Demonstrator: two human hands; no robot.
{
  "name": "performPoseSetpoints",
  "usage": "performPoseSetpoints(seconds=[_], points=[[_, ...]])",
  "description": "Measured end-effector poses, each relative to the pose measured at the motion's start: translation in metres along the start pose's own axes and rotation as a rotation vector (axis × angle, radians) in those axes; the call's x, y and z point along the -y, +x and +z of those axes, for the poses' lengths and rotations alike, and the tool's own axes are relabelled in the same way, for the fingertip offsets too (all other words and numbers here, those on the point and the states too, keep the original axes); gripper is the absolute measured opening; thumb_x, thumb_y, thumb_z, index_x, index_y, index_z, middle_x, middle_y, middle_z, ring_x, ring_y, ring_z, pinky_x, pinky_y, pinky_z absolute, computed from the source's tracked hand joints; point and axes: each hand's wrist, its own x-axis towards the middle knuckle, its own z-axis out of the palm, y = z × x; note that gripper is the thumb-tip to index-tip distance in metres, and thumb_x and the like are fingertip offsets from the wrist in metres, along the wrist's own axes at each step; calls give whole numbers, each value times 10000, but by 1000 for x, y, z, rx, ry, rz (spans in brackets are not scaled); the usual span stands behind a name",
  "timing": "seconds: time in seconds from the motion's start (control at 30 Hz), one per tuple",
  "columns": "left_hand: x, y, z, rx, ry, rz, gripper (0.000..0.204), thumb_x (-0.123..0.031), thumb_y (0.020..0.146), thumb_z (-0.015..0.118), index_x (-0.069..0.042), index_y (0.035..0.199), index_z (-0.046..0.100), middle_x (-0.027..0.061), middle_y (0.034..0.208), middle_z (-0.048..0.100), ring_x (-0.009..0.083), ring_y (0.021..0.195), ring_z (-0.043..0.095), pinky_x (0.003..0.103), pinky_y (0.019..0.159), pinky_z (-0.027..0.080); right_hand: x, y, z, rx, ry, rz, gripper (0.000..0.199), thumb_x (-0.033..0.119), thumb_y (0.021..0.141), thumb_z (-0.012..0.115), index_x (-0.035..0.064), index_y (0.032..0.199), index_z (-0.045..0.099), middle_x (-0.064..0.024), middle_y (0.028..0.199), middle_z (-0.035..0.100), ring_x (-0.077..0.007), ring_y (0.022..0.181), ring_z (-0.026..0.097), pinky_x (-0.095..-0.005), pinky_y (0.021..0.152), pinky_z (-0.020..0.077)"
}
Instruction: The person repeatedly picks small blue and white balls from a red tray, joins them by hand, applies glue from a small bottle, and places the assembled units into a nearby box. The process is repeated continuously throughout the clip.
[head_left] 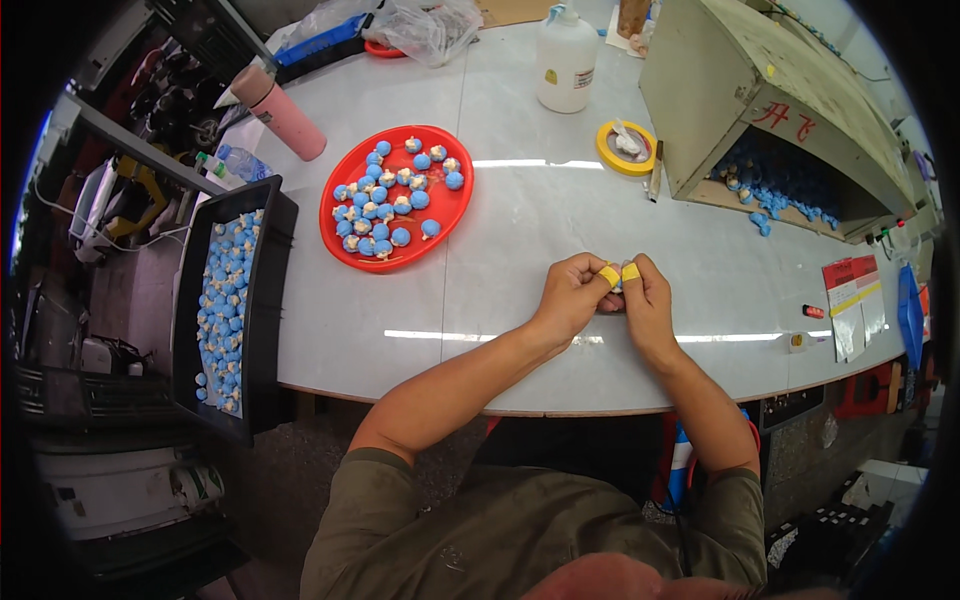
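My left hand (572,298) and my right hand (648,302) meet over the table near its front edge. Both are closed, thumbs side by side, on a small blue-and-cream ball-shaped piece (617,287). Fingers cover most of that piece, so its details are hidden. Yellow tape wraps each thumb. To the left of my hands lies a round red tray (455,208), holding several blue ball-shaped pieces (385,210) with cream parts.
A long black bin (263,330) of similar pieces stands at the table's left edge. At the back are a pink bottle (285,120), a white bottle (566,65) and a yellow tape roll (608,150). An open-fronted box (715,75) with blue parts (770,195) occupies the right.
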Motion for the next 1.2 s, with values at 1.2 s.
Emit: performPoseSetpoints(seconds=[1.2], points=[[-25, 12, -22, 106, 260, 11, 242, -27, 957, 616, 88, 1170, 617, 148, 1081, 702, 212, 947, 725, 281, 810, 600, 20, 14, -24, 195, 52, -5, 152, -18, 917, 558, -32, 1061, 604, -55, 911, 665, -35, 724, 576, -209, 647, 474]])
